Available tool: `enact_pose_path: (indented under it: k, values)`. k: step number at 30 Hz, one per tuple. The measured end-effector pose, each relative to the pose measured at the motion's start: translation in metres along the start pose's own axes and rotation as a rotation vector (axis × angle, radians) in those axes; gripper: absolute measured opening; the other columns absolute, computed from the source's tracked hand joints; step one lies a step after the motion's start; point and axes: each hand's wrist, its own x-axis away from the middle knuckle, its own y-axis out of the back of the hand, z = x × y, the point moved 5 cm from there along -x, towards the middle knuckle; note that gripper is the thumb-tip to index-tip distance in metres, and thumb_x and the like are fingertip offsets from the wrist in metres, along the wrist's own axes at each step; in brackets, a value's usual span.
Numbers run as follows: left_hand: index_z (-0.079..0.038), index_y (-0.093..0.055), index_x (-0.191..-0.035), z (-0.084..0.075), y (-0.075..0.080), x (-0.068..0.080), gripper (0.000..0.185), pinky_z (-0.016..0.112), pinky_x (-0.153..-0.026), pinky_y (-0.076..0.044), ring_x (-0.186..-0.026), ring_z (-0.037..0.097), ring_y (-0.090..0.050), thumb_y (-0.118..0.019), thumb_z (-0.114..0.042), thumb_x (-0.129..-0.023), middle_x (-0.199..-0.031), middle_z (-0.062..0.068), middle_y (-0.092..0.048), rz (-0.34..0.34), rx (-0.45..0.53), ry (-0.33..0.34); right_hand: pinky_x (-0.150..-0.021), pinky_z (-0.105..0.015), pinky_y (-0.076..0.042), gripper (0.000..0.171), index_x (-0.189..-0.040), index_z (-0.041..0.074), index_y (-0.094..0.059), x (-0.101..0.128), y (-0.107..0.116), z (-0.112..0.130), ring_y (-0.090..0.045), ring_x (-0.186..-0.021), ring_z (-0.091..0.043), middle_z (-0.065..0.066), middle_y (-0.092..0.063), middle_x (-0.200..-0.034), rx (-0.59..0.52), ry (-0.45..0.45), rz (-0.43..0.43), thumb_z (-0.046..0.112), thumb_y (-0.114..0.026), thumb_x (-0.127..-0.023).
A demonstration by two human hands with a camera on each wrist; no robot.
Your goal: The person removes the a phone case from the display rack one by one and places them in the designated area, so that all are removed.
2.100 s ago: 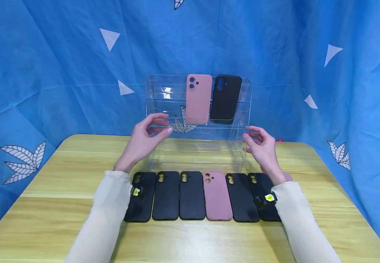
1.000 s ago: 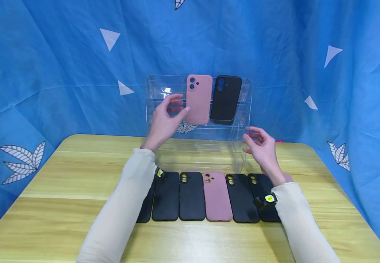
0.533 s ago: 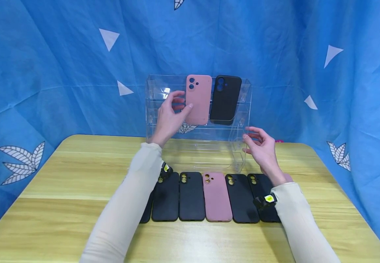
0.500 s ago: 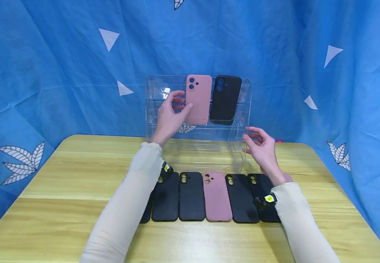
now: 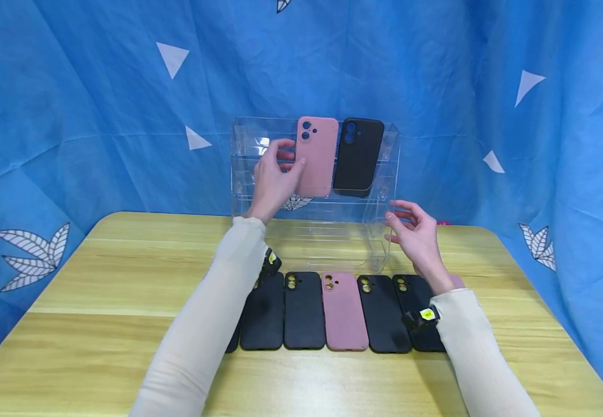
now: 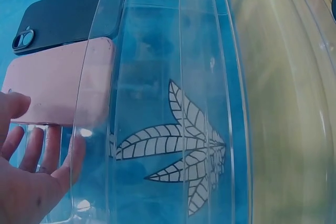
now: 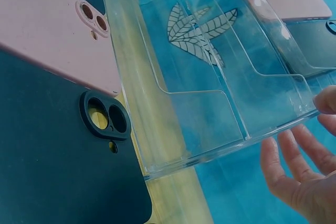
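Blue cloth printed with white leaves and triangles hangs behind a pale wooden table (image 5: 98, 301), and at the table's twelve o'clock stands a clear acrylic tiered display rack (image 5: 390, 174). On its top tier a pink phone case (image 5: 315, 157) stands upright, with a black phone case (image 5: 357, 156) just beside it at three o'clock.

The left hand (image 5: 272, 179) is raised to the pink case, its thumb and fingers closed on the case's left edge; the left wrist view shows the fingertips (image 6: 31, 148) along the case's edge behind the acrylic lip. The case looks slightly tilted and a touch higher than its black neighbour, so I judge the step in hand to be seating or lifting it at that tier; which of the two I cannot tell. Whichever it is, the next move would call for keeping the case clear of the front lip and not knocking the black one.

The right hand (image 5: 418, 234) hovers at the rack's lower right corner with fingers relaxed and spread, holding nothing, just beside the acrylic wall.

Along the near side of the rack lies a row of phone cases (image 5: 303, 310), black apart from one dusty pink case (image 5: 343, 311) in the middle.

No brand or readable writing shows; only small yellow tags on the wrist devices (image 5: 427, 313), too small to read.
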Motion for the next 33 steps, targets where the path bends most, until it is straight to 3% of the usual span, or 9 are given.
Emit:
enact_pose_path:
  k: [15, 25, 33]
  values:
    - [-0.015, -0.06, -0.136, -0.0029, -0.0006, -0.0038, 0.038, 0.037, -0.091, -0.058, -0.103, 0.024, -0.065, -0.067, -0.015, -0.099, -0.116, 0.009, -0.065, -0.013, 0.025, -0.005, -0.074, -0.023, -0.063, 0.045, -0.144, 0.006, -0.053, -0.0008, 0.0001, 0.0005, -0.065, -0.099, -0.005, -0.01, -0.061, -0.128, 0.023, 0.002, 0.0, 0.027, -0.06, -0.104]
    - [-0.017, -0.059, -0.133, -0.0025, 0.001, -0.0018, 0.034, 0.039, -0.097, -0.057, -0.11, 0.023, -0.066, -0.066, -0.015, -0.1, -0.124, 0.008, -0.065, 0.003, 0.097, -0.019, -0.076, -0.023, -0.063, 0.045, -0.144, 0.006, -0.053, -0.0007, 0.0004, -0.0011, -0.064, -0.1, -0.004, -0.001, -0.06, -0.122, 0.008, -0.004, 0.01, 0.027, -0.059, -0.105]
    - [-0.015, -0.052, -0.135, -0.0099, 0.0048, -0.0015, 0.035, 0.041, -0.098, -0.058, -0.114, 0.023, -0.066, -0.062, -0.014, -0.102, -0.128, 0.011, -0.067, -0.001, 0.192, -0.075, -0.077, -0.024, -0.063, 0.047, -0.145, 0.005, -0.052, -0.0009, 0.0004, -0.0024, -0.065, -0.104, -0.01, 0.001, -0.06, -0.121, 0.006, 0.0, 0.011, 0.027, -0.059, -0.104]
